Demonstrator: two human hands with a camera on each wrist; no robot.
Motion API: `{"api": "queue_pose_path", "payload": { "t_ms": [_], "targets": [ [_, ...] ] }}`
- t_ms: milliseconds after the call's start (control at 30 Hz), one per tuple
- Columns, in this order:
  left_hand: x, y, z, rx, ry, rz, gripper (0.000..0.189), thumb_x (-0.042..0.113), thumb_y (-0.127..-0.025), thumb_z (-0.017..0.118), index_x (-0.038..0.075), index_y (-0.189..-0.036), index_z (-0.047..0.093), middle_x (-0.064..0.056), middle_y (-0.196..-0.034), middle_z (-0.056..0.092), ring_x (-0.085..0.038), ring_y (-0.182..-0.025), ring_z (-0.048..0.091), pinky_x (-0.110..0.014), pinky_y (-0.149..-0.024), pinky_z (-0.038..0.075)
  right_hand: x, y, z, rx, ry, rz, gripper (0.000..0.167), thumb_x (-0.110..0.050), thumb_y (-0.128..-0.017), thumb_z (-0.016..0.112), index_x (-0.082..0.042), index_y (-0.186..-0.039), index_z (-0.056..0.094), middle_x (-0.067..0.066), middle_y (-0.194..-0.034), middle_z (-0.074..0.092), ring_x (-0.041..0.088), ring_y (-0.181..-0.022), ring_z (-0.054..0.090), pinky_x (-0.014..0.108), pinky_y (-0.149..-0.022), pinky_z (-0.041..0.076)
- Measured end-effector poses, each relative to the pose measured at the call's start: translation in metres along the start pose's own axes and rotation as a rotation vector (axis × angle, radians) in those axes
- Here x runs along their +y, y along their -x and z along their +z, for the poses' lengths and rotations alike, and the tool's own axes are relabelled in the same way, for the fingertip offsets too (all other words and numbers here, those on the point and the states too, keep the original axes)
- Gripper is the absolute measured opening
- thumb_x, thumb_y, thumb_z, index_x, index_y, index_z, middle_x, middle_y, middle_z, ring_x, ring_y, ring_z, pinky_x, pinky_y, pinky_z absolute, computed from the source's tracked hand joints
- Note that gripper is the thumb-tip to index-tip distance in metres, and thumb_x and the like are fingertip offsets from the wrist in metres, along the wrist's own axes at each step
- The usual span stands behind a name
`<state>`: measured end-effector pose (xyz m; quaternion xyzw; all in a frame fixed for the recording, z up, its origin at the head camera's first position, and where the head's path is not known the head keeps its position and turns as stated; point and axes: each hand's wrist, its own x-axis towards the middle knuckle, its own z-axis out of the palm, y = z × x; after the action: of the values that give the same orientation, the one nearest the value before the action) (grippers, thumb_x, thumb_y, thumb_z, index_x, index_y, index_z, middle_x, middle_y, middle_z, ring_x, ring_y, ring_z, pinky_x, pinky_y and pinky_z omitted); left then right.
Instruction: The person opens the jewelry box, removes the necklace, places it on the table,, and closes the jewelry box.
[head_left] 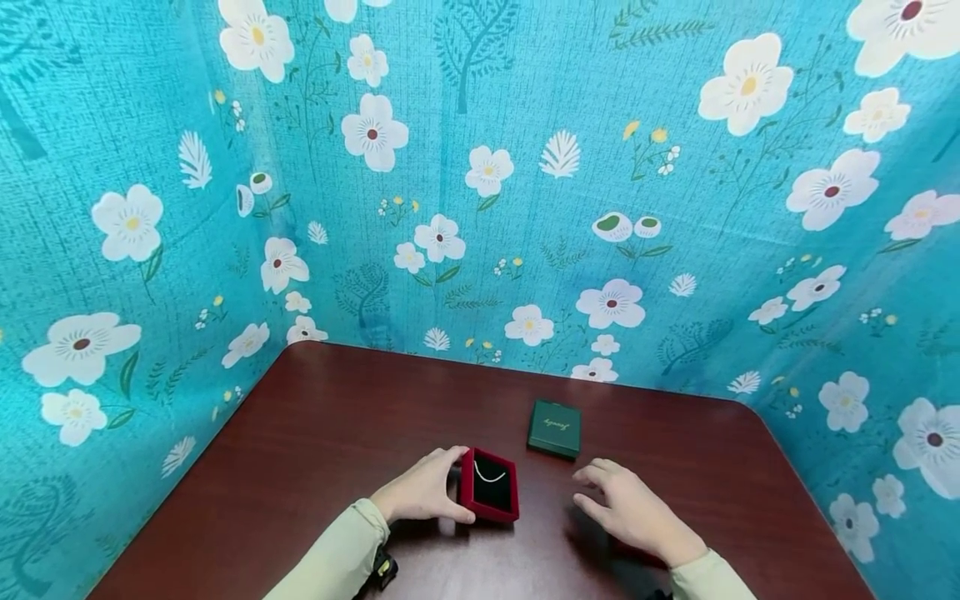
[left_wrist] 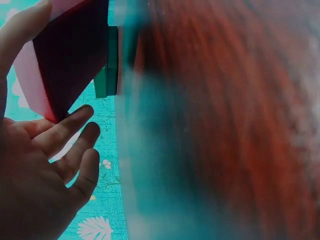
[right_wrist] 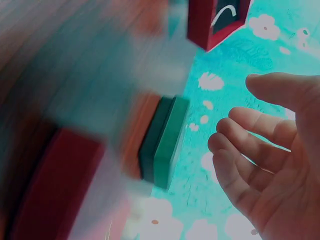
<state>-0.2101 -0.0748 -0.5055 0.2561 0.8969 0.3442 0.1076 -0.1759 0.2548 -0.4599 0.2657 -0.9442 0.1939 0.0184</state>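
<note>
My left hand (head_left: 420, 493) grips an open red jewelry box (head_left: 467, 490) by its left side, with the thumb at the near edge and the fingertips at the far corner. A thin silver-colored chain (head_left: 491, 479) hangs in a curve on the box's black lining. In the left wrist view, the red box (left_wrist: 72, 55) sits between thumb and fingers, its dark underside showing. My right hand (head_left: 630, 510) hovers over the table to the right, fingers loosely bent and holding nothing. Partly hidden under that wrist lies a red lid-like piece (right_wrist: 55, 185), blurred in the right wrist view.
A closed green box (head_left: 555, 429) with gold lettering lies farther back on the dark red-brown table (head_left: 375, 400). Blue flowered cloth (head_left: 480, 208) hangs close behind the table and along both sides.
</note>
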Motion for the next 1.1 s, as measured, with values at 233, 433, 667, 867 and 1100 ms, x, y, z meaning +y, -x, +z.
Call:
{"api": "queue_pose_path", "payload": {
  "t_ms": [233,433,667,867,1100],
  "targets": [
    [-0.001,0.001,0.0,-0.015,-0.056,0.032,0.093,0.054,-0.064,0.08,0.01,-0.137,0.042,0.006,-0.114,0.055,-0.014,-0.107,0.048,-0.032,-0.088,0.044,-0.016,-0.02,0.01,-0.034,-0.049,-0.023,0.021,-0.022,-0.086,0.069,-0.01,-0.104,0.067,-0.005,-0.092,0.058,0.009,-0.082,0.055,0.029,-0.072,0.051],
    [-0.004,0.002,0.001,-0.012,-0.062,0.049,0.089,0.052,-0.063,0.081,0.011,-0.133,0.045,0.007,-0.116,0.054,-0.015,-0.107,0.047,-0.032,-0.089,0.044,-0.024,-0.031,0.018,-0.058,-0.071,-0.033,0.024,-0.024,-0.084,0.071,-0.01,-0.104,0.067,-0.006,-0.091,0.059,0.007,-0.081,0.054,0.028,-0.071,0.052],
    [-0.007,0.001,0.0,0.004,-0.142,0.095,0.081,0.047,-0.06,0.084,0.013,-0.125,0.049,0.008,-0.11,0.052,-0.013,-0.106,0.046,-0.033,-0.093,0.04,-0.028,-0.044,0.026,-0.087,-0.103,-0.065,0.022,-0.02,-0.086,0.07,-0.007,-0.103,0.067,-0.002,-0.093,0.061,0.007,-0.08,0.056,0.029,-0.072,0.052],
    [-0.005,0.001,0.002,0.018,-0.186,0.11,0.079,0.048,-0.058,0.085,0.012,-0.12,0.052,0.007,-0.104,0.05,-0.014,-0.099,0.045,-0.035,-0.089,0.04,-0.03,-0.052,0.034,-0.095,-0.117,-0.087,0.021,-0.018,-0.087,0.068,-0.005,-0.103,0.067,-0.001,-0.094,0.062,0.007,-0.081,0.057,0.029,-0.072,0.052],
    [-0.005,0.001,0.005,0.011,-0.215,0.11,0.081,0.05,-0.059,0.084,0.01,-0.121,0.051,0.004,-0.105,0.05,-0.016,-0.097,0.044,-0.036,-0.087,0.041,-0.03,-0.058,0.041,-0.123,-0.13,-0.085,0.018,-0.018,-0.088,0.067,-0.009,-0.103,0.067,-0.003,-0.095,0.06,0.007,-0.085,0.059,0.028,-0.073,0.052]
  ]
}}
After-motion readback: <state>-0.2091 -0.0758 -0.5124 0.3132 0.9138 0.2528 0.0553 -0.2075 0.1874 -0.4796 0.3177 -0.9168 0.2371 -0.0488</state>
